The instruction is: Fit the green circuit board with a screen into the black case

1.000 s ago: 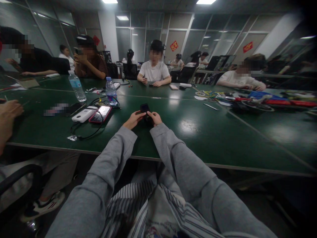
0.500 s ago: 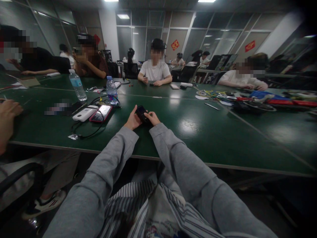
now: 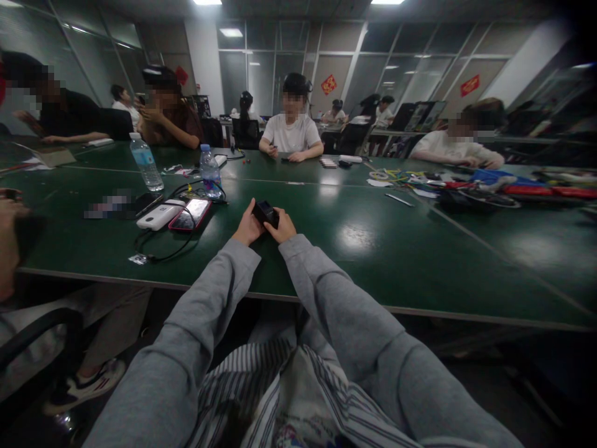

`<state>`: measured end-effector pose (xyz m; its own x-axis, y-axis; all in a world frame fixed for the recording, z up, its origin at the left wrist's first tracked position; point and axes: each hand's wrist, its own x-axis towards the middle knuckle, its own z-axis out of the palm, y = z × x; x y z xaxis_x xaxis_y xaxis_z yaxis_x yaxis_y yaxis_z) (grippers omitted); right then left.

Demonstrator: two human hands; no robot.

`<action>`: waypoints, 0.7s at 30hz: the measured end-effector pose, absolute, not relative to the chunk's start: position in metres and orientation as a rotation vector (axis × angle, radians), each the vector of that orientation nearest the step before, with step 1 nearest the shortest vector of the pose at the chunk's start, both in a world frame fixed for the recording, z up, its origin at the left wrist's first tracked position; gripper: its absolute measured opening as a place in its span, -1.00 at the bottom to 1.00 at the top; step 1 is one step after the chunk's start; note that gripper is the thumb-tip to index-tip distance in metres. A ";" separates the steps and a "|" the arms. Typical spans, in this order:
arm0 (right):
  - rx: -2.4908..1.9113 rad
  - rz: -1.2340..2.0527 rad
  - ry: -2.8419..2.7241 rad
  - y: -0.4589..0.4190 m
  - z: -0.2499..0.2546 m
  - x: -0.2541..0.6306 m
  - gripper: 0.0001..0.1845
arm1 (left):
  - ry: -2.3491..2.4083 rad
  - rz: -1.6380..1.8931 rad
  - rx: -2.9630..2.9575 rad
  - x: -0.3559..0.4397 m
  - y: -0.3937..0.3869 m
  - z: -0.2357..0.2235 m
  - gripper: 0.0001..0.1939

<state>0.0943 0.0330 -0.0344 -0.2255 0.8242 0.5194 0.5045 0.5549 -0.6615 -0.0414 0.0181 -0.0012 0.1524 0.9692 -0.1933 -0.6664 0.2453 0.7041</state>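
Between my two hands is a small black boxy device (image 3: 264,211), held just above the green table (image 3: 321,261). My left hand (image 3: 248,225) grips its left side, thumb up along the edge. On the right side, my right hand (image 3: 283,226) has its fingers closed around the device and its thumb lying across the near part. Its underside and the fingers beneath are hidden. To the left of my hands lie a phone with a pink-red case (image 3: 190,214) and a white power bank (image 3: 161,214), with a black cable looped around them.
Two water bottles, one with a blue label (image 3: 147,163) and one with a blue cap (image 3: 211,174), stand at left. A silver pen (image 3: 399,200) and a heap of cables (image 3: 420,179) lie to the right. Other people sit around the table; a co-worker's hand (image 3: 8,218) is at far left.
The device has been turned in my hands, so its lit screen no longer shows. My right thumb has shifted left and lower across it.
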 end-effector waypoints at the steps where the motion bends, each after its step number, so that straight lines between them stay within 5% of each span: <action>1: -1.076 0.418 -1.878 0.032 -0.033 0.095 -0.32 | 0.701 1.251 0.528 -0.042 0.018 -0.002 -0.49; 12: -1.259 -0.014 -1.620 0.046 -0.014 0.141 -0.28 | 0.627 1.264 0.501 -0.047 0.021 -0.004 -0.46; 21: -1.425 0.003 -1.685 0.070 -0.036 0.192 -0.32 | 0.597 1.267 0.488 -0.050 0.023 -0.007 -0.50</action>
